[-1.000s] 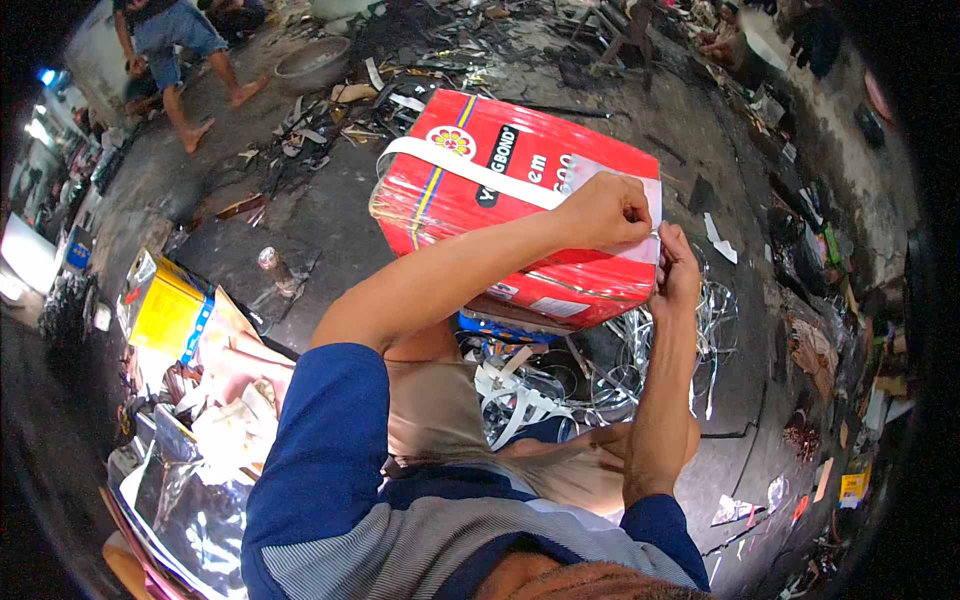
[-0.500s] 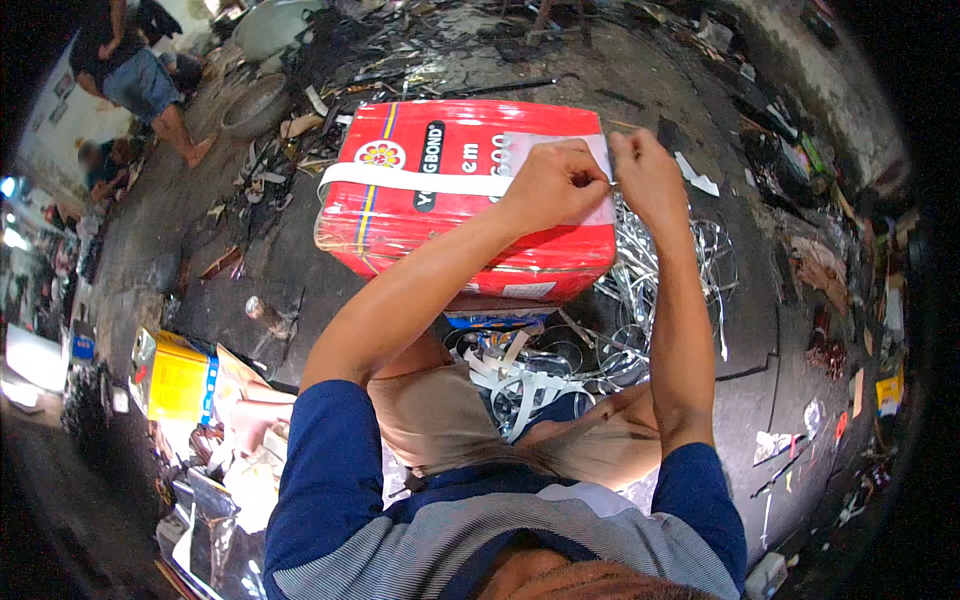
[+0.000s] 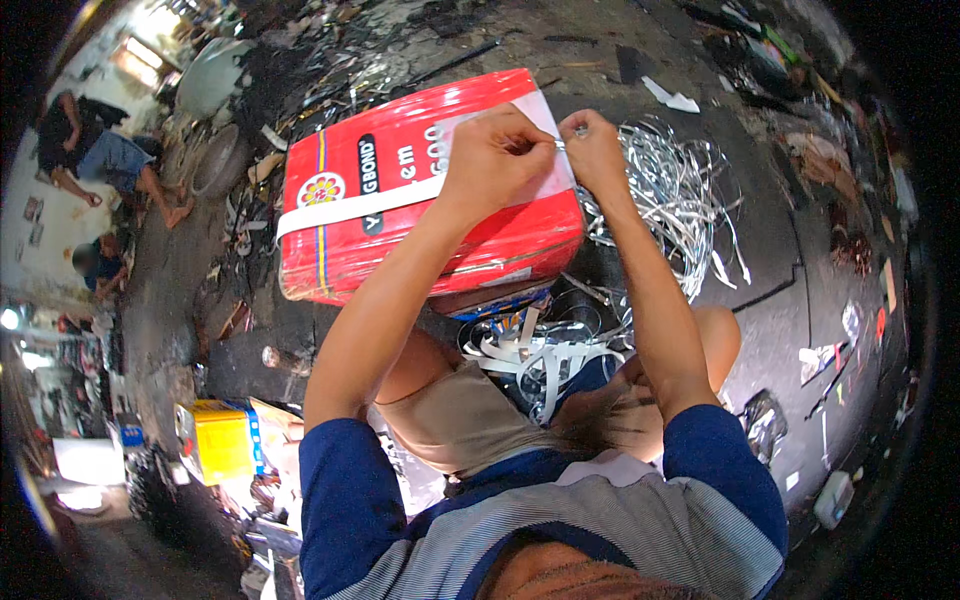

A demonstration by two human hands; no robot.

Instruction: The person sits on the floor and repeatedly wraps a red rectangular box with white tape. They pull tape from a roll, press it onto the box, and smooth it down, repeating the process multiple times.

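In front of me lies a red carton (image 3: 400, 260) with glossy wrapping, tilted slightly. A flat white strap (image 3: 360, 206) crosses its top from the left edge and passes under my left hand (image 3: 497, 162). That hand rests over the right part of the carton with its fingers pinched. Just beyond the carton's right end is my right hand (image 3: 593, 155), its fingers curled closed. A thin pale strip (image 3: 559, 144) shows in the small gap between the two hands' fingertips. How far it runs inside the fingers is hidden.
A heap of silvery strips (image 3: 675, 200) lies right of the carton, and white strap loops (image 3: 545, 365) lie between my legs. A yellow tin (image 3: 218, 440) stands at lower left. Two other people, one seated (image 3: 120, 160), are at far left. Scraps litter the floor.
The view has shifted, so the carton sits further left and looks more turned. My hands stay close together at its right end, fingers still closed.
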